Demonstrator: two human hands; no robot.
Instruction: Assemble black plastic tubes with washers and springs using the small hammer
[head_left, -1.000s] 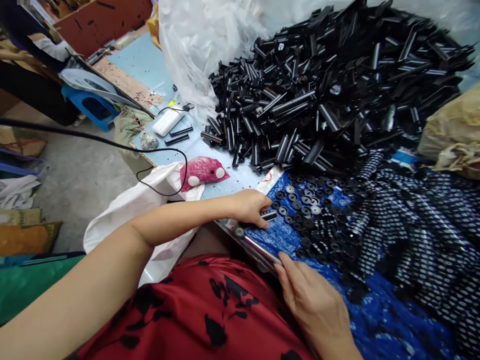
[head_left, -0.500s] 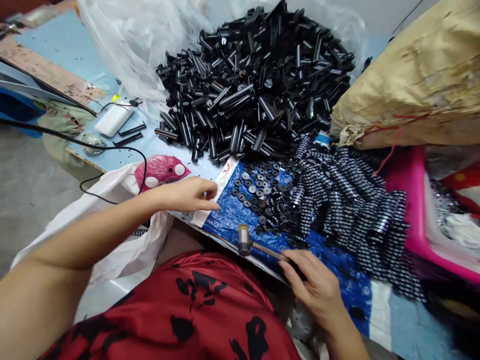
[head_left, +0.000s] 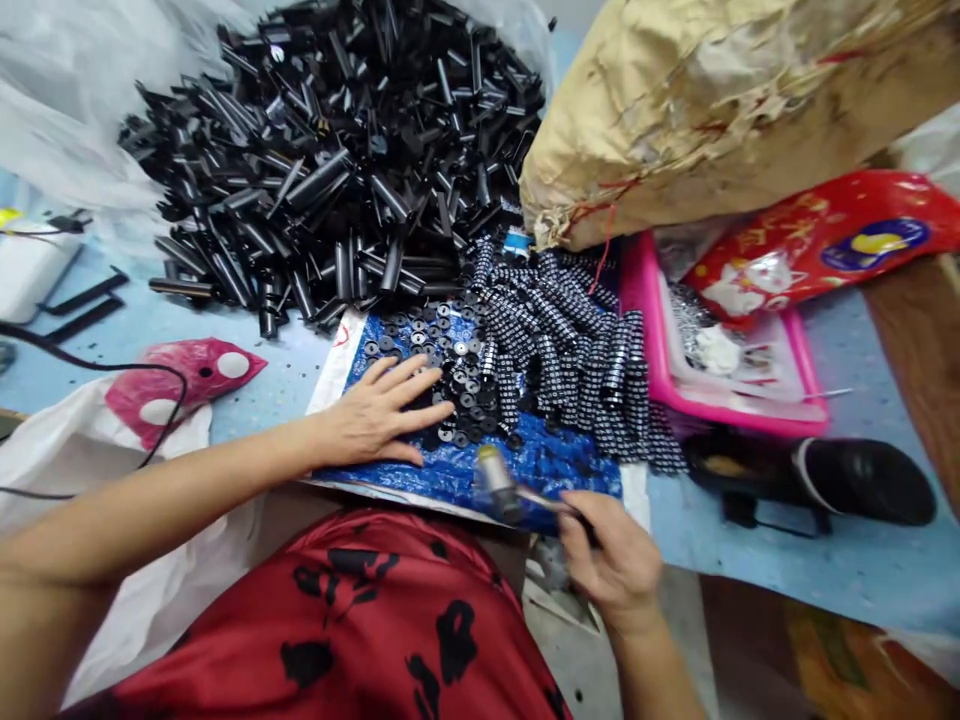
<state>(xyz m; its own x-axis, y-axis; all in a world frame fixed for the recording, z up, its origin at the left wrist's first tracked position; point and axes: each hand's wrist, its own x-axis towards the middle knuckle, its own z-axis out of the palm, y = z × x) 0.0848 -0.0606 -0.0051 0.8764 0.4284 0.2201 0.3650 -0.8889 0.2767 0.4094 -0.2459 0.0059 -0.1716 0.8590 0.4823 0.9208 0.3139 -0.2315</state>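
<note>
My left hand (head_left: 382, 415) lies flat with fingers spread on a blue tarp sheet (head_left: 555, 462), its fingertips touching a scatter of small black washers (head_left: 450, 350). My right hand (head_left: 607, 560) is closed round the handle of a small hammer (head_left: 499, 480), whose metal head is blurred just above the tarp's near edge. Rows of black parts with white marks (head_left: 577, 360) lie right of the washers. A big heap of black plastic tubes (head_left: 330, 170) fills the back of the table.
A brown sack (head_left: 712, 100) rests at the back right above a pink tray (head_left: 652, 360) and a red foil bag (head_left: 825, 235). A black shoe-like object (head_left: 862, 480) lies at right. A pink plastic bag (head_left: 187, 375), a black cable (head_left: 90, 365) and a white box (head_left: 30, 265) are at left.
The view has swung right. My left hand moved from the tarp's left edge onto the washers and spread flat. My right hand keeps the hammer, its head shifted slightly.
</note>
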